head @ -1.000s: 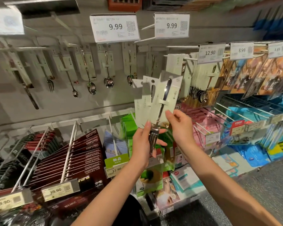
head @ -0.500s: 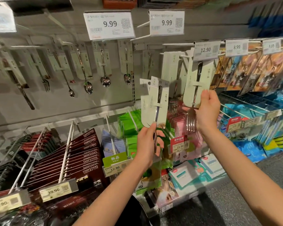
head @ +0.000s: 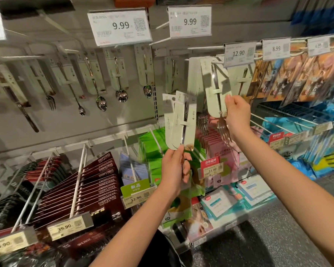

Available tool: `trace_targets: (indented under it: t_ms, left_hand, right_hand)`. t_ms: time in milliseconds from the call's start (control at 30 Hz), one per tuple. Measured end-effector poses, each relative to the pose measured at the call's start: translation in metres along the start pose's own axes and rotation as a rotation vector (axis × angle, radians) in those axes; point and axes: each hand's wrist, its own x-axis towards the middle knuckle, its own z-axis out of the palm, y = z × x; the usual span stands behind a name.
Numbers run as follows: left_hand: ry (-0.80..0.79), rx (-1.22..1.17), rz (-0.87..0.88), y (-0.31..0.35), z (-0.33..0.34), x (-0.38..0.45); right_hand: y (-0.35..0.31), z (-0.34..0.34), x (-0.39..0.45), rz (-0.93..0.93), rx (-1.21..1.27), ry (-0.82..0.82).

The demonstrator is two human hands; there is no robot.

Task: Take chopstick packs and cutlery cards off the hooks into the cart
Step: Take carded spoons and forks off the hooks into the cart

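A grey pegboard wall (head: 123, 120) carries hooks of cutlery cards, with dark red chopstick packs (head: 102, 182) hanging low on the left. At the right, a thick stack of pale green fork cards (head: 196, 74) hangs under the 12.90 price tag (head: 239, 53). The right hand (head: 237, 114) pinches the front fork card (head: 216, 93) at its lower edge, the card tilted at the hook. The left hand (head: 175, 170) grips the bottom of two held cards (head: 179, 122), upright at centre.
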Motion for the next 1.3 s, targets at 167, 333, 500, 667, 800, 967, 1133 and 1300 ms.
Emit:
trace_targets:
  t_ms: [167,333,500,667,800,967,1133,1300]
  left_hand:
    - [0.031,-0.057,-0.031,0.005,-0.001,-0.002]
    - [0.038,-0.122,-0.045,0.015,-0.003,-0.005]
    - [0.058,-0.164,-0.049,0.011,-0.003,-0.007]
    - [0.037,-0.118,-0.062,-0.001,-0.006,-0.008]
    - [0.003,-0.091,-0.063,-0.003,-0.009,-0.008]
    - [-0.007,-0.051,-0.075,0.0,-0.008,-0.004]
    - [0.023,-0.011,-0.036,0.002,-0.007,-0.004]
    - [0.092,-0.116,-0.076,-0.006,-0.014,-0.004]
  right_hand:
    - [0.003,0.023,0.009,0.164,-0.146,-0.004]
    - [0.024,0.028,-0.007,0.258,-0.117,-0.027]
    - [0.009,0.031,-0.044,0.22,0.095,-0.511]
    - [-0.001,0.028,-0.058,0.04,-0.084,-0.667]
    - [0.001,0.029,-0.063,-0.007,-0.028,-0.617]
    - [-0.002,0.029,-0.072,-0.053,-0.003,-0.383]
    - [-0.016,0.026,-0.077,-0.052,0.126,-0.138]
    - [-0.022,0.013,-0.053,-0.045,0.22,0.082]
